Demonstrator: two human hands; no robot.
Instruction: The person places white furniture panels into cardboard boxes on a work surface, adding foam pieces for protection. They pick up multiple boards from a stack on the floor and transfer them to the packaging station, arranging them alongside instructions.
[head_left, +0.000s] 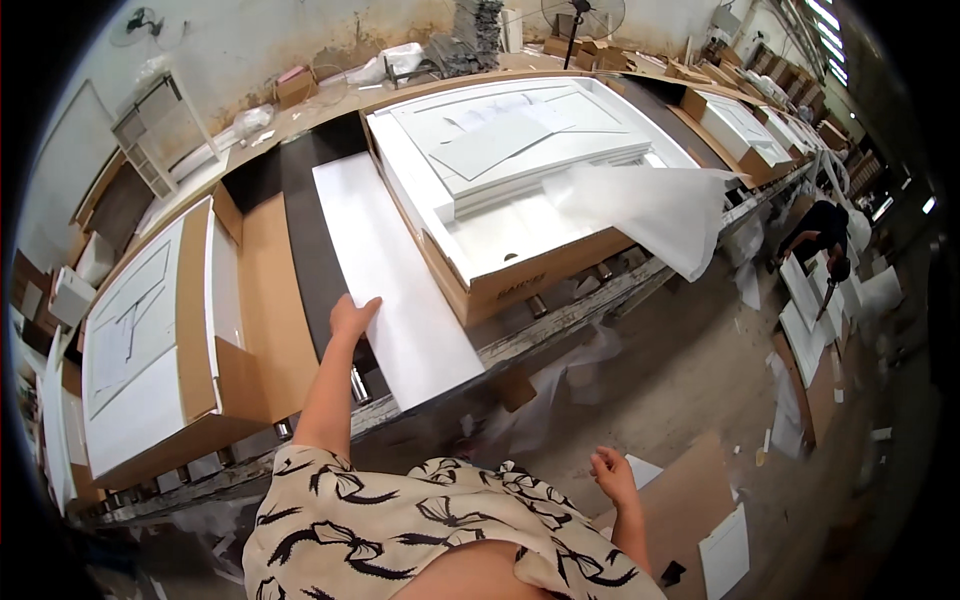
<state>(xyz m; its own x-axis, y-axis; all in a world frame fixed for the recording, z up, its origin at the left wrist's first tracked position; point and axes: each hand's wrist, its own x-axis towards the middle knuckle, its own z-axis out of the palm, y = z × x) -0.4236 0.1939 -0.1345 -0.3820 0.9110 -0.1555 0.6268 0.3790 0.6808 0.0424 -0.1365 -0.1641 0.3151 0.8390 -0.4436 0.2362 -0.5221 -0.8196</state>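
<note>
White board [425,325] lay beside unclosed box [560,276], not inside; left hand [352,318] at its edge, grip unclear. Right hand [615,475] empty, fingers loosely curled. Panels [420,125] already boxed; foam sheet [655,205] overhung rim.

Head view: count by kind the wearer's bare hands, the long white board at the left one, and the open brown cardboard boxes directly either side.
Bare hands: 2 (left hand, right hand)
Long white rectangular board: 1
Open brown cardboard boxes: 2 (left box, right box)
Total: 5

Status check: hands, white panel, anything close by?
Left hand at left edge of white panel. Right hand apart, seemingly empty. Open carton beside panel.
</note>
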